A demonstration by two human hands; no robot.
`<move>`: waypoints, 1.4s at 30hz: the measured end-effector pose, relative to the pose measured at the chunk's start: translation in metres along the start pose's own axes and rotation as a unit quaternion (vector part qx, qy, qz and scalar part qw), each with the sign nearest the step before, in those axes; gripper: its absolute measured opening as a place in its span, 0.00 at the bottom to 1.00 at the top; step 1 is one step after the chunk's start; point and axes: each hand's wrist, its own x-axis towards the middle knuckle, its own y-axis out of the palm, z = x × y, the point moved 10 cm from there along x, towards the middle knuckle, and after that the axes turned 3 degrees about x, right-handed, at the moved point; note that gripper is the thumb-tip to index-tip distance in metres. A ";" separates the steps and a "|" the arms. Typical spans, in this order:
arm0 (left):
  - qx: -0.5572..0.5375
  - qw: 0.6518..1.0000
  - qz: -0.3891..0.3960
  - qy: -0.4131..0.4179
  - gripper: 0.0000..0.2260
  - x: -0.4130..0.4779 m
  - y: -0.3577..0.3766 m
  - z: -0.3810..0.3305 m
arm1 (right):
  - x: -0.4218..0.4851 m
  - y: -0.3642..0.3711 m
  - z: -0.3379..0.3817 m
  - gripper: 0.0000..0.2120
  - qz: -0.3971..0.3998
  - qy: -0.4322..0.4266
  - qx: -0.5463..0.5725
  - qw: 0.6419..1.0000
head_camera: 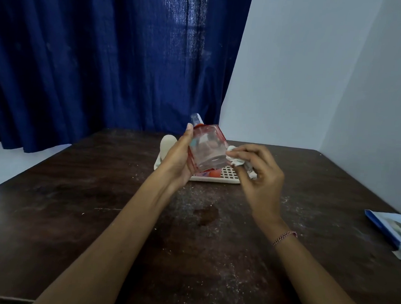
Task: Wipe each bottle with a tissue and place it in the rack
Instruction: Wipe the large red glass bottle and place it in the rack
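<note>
While the left hand (179,155) curls around the clear bottle (207,150), tilted just above the white rack (228,175), that grip needs firmness against slipping. The crumpled tissue (235,158), pinched by the right hand (261,176), presses the bottle's lower right side; turning the bottle would let it reach every face.

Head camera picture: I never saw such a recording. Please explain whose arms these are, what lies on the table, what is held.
No machine here: a person wears a camera on the head, so you look down at their own arms. The left hand grips a clear bottle, tilted. The right hand holds a white tissue against its side. Behind, a white rack stands on the dark table, its contents mostly hidden. A blue packet lies at the right edge.
</note>
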 end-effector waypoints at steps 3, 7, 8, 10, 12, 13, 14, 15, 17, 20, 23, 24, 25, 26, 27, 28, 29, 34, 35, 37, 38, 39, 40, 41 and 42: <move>-0.020 0.999 -0.034 -0.009 0.21 0.003 -0.004 0.007 | -0.003 0.005 0.004 0.12 0.021 -0.017 -0.039 0.999; -0.081 0.992 -0.087 -0.039 0.19 -0.001 -0.011 0.018 | -0.012 0.035 0.020 0.18 0.091 -0.044 -0.047 0.994; -0.091 0.991 -0.096 -0.037 0.18 -0.001 -0.014 0.020 | -0.012 0.038 0.024 0.18 0.092 -0.061 -0.068 0.992; -0.102 0.988 -0.109 -0.036 0.18 -0.001 -0.016 0.022 | -0.012 0.038 0.030 0.16 0.077 -0.098 -0.108 0.986; -0.119 0.984 -0.122 -0.053 0.18 -0.003 -0.016 0.028 | -0.014 0.040 0.034 0.14 0.080 -0.127 -0.122 0.981; -0.131 0.982 -0.122 -0.068 0.19 -0.003 -0.015 0.032 | -0.018 0.046 0.038 0.15 0.099 -0.148 -0.135 0.975; -0.143 0.980 -0.115 -0.080 0.21 -0.004 -0.011 0.033 | -0.024 0.054 0.040 0.15 0.127 -0.174 -0.157 0.964; -0.148 0.979 -0.110 -0.088 0.22 -0.003 -0.009 0.034 | -0.030 0.063 0.043 0.15 0.153 -0.202 -0.181 0.950; -0.142 0.981 -0.102 -0.083 0.22 -0.002 -0.008 0.030 | -0.037 0.071 0.047 0.15 0.175 -0.239 -0.207 0.932; -0.115 0.989 -0.072 -0.051 0.22 -0.002 -0.005 0.016 | -0.034 0.065 0.052 0.14 0.163 -0.247 -0.204 0.933; -0.083 0.994 -0.065 -0.001 0.19 -0.002 -0.005 0.002 | -0.024 0.051 0.054 0.13 0.132 -0.221 -0.175 0.950; -0.070 0.995 -0.069 0.012 0.18 -0.003 -0.007 -0.002 | -0.020 0.045 0.053 0.12 0.115 -0.209 -0.161 0.958; -0.052 0.996 -0.069 0.020 0.17 -0.003 -0.008 -0.005 | -0.016 0.038 0.052 0.11 0.095 -0.193 -0.145 0.966; -0.033 0.997 -0.064 0.025 0.17 -0.004 -0.008 -0.007 | -0.013 0.032 0.049 0.11 0.078 -0.176 -0.128 0.973; -0.013 0.998 -0.056 0.028 0.17 -0.004 -0.008 -0.008 | -0.011 0.029 0.046 0.11 0.070 -0.162 -0.111 0.978; 0.009 0.998 -0.048 0.028 0.18 -0.004 -0.008 -0.007 | -0.011 0.027 0.043 0.11 0.071 -0.151 -0.093 0.982; 0.031 0.998 -0.036 0.031 0.18 -0.001 -0.008 -0.005 | -0.011 0.026 0.039 0.12 0.076 -0.139 -0.075 0.985; 0.095 0.994 0.005 0.046 0.17 -0.001 0.001 -0.004 | -0.004 0.019 0.010 0.13 0.063 -0.025 -0.002 0.998; 0.107 0.993 0.012 0.042 0.15 -0.002 0.003 -0.003 | -0.003 0.017 0.007 0.12 0.054 -0.016 -0.005 0.998; 0.118 0.992 0.022 0.027 0.11 -0.005 0.007 0.001 | 0.000 0.009 0.001 0.11 0.023 0.003 -0.007 1.000; 0.119 0.992 0.030 0.018 0.11 -0.005 0.009 0.004 | 0.001 0.006 -0.002 0.11 0.008 0.015 -0.005 1.000; 0.122 0.992 0.039 0.012 0.12 -0.004 0.011 0.007 | 0.002 0.004 -0.006 0.10 -0.003 0.027 -0.002 1.000; 0.126 0.991 0.046 0.008 0.11 -0.004 0.013 0.009 | 0.003 0.002 -0.009 0.11 -0.008 0.038 -0.001 0.999; 0.126 0.991 0.050 0.008 0.11 -0.004 0.014 0.010 | 0.003 0.002 -0.010 0.11 -0.010 0.044 -0.002 0.999; 0.123 0.991 0.046 0.005 0.11 -0.004 0.013 0.011 | 0.003 0.002 -0.010 0.11 -0.011 0.046 -0.004 0.999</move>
